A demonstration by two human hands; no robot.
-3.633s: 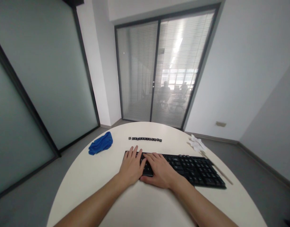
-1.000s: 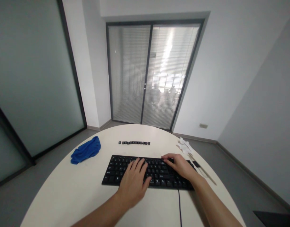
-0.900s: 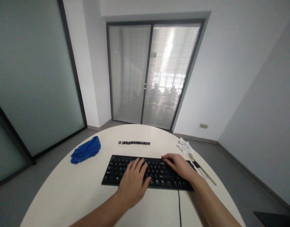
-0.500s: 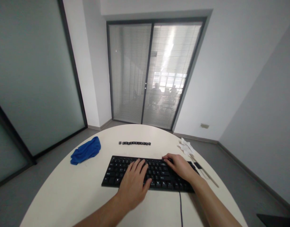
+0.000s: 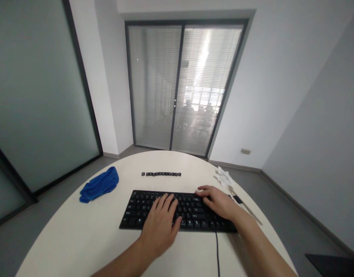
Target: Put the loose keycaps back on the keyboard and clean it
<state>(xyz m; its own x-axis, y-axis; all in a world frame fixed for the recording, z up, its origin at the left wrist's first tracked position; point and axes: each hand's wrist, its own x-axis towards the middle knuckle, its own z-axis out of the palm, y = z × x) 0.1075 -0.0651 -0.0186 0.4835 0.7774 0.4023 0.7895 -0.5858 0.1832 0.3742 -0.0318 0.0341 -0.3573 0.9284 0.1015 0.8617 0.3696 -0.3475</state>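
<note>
A black keyboard (image 5: 130, 211) lies on the pale round table (image 5: 87, 238), its cable running toward the near edge. My left hand (image 5: 160, 225) rests palm down over its middle, fingers spread on the keys, holding nothing. At the keyboard's far edge, right of centre, my right hand (image 5: 217, 201) has its thumb and fingers bent close to something small and whitish at the fingertips, too small to name. Beyond the keyboard, several loose black keycaps (image 5: 162, 174) lie in a row, one slightly apart at the left.
A crumpled blue cloth (image 5: 100, 185) lies on the left of the table. White crumpled tissue (image 5: 223, 177) and a thin stick (image 5: 253, 214) with a dark piece beside it lie at the right edge. A dark object (image 5: 332, 265) shows at the lower right.
The whole view has shifted, with everything a little further left. My left hand stays on the keys. The fingers of my right hand have shifted slightly at the keyboard's far edge.
</note>
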